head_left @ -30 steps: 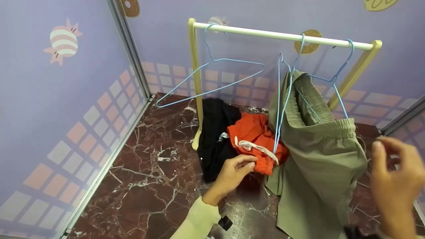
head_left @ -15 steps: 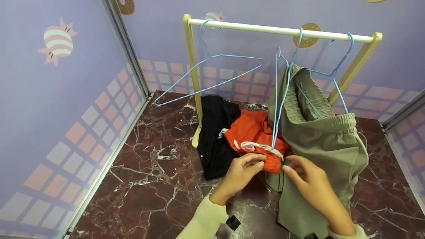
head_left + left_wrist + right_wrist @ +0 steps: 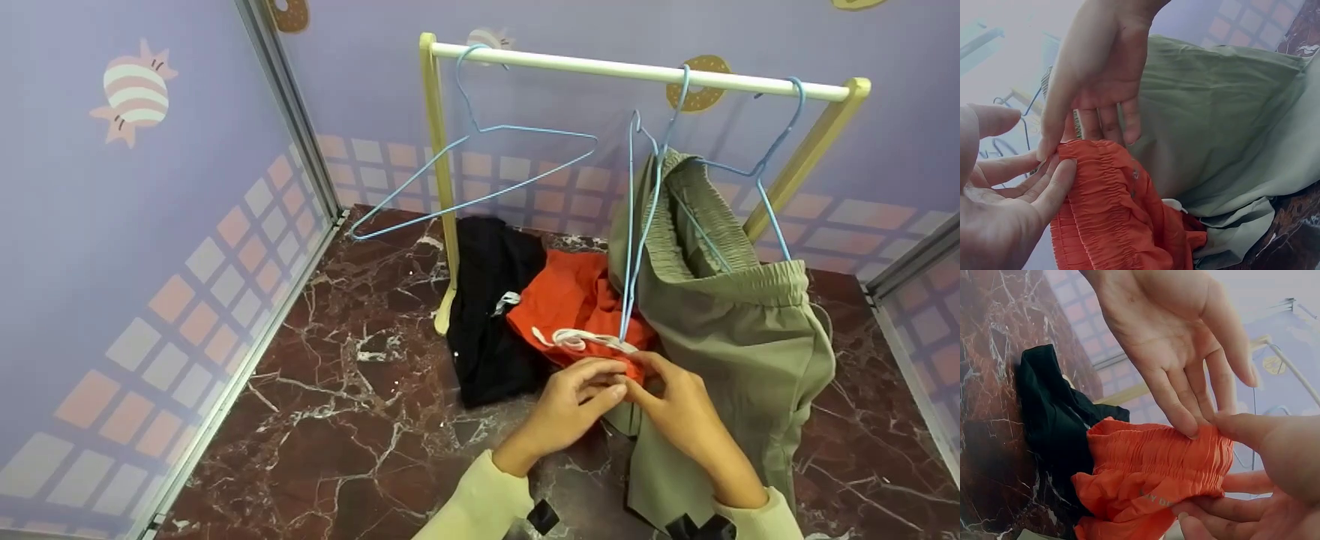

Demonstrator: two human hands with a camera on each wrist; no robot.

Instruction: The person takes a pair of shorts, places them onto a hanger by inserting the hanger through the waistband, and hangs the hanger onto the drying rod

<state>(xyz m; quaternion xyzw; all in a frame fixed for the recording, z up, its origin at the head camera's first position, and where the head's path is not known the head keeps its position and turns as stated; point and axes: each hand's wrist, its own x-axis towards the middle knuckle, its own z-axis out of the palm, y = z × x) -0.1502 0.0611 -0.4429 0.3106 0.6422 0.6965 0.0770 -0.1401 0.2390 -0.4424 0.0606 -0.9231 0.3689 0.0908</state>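
In the head view, orange drawstring shorts lie crumpled on the floor, their near waistband edge raised between both hands. My left hand holds that edge with its fingers, its thumb standing apart in the left wrist view. From the right, my right hand pinches the same waistband; the right wrist view has its thumb on the outer side and other fingers inside the band. The fingertips of both hands meet there. A blue wire hanger, seen nearly edge-on, drops from the rail, its lower corner overlapping the shorts beside the white drawstring.
Black clothing lies left of the shorts. Olive green trousers hang on the right-hand blue hanger, legs reaching the floor. A bare blue hanger hangs at the rail's left end. The rack stands before patterned walls.
My right hand has come in from the far right and taken hold of the orange waistband. My left hand, keeping its hold, has shifted slightly right with the waistband edge.
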